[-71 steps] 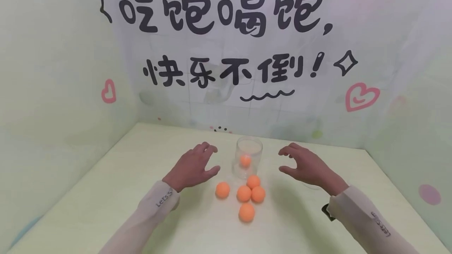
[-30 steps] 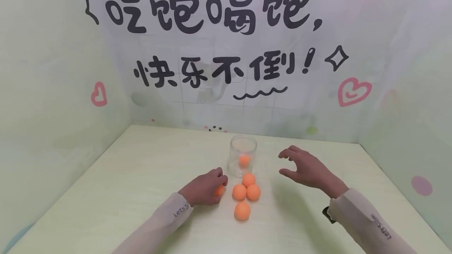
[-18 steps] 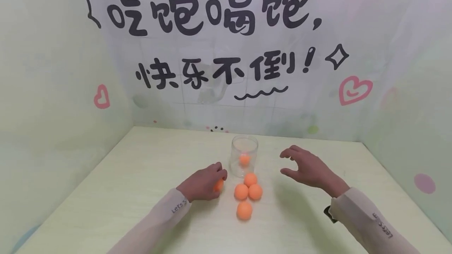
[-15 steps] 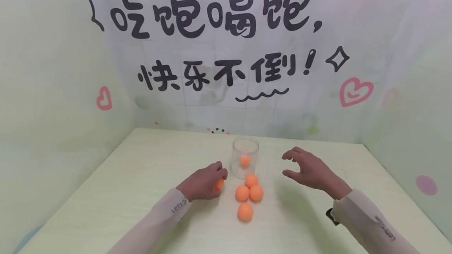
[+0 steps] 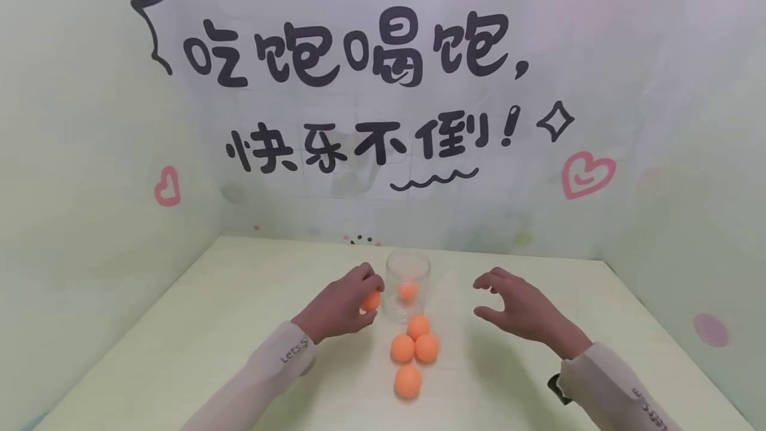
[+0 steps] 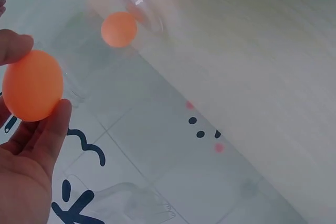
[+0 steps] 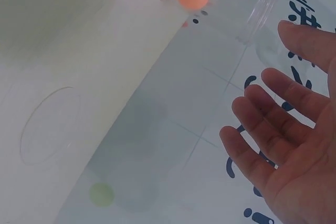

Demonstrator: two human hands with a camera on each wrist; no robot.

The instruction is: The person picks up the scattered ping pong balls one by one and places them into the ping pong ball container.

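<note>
An orange ping-pong ball [image 5: 371,300] is pinched between the thumb and fingers of my left hand [image 5: 338,304], just left of a clear cylindrical jar [image 5: 408,262]. In the left wrist view, this ball [image 6: 34,85] shows raised above the table. The jar stands upright with one orange ball [image 5: 408,292] inside. In front of it lie three balls in a tight cluster [image 5: 403,349] and a single ball [image 5: 408,382] nearer to me. My right hand [image 5: 520,308] hovers right of the jar, fingers spread and relaxed, holding nothing, as the right wrist view also shows.
A faint, clear round disc [image 7: 50,125] lies on the pale table [image 5: 197,351] in the right wrist view. A printed cloth wall [image 5: 383,211] closes off the table's back, with more walls at left and right.
My left hand has come down onto the loose ball at the left, pinched it and lifted it up toward the jar. The right hand has stayed nearly still; the head view has tilted slightly.
</note>
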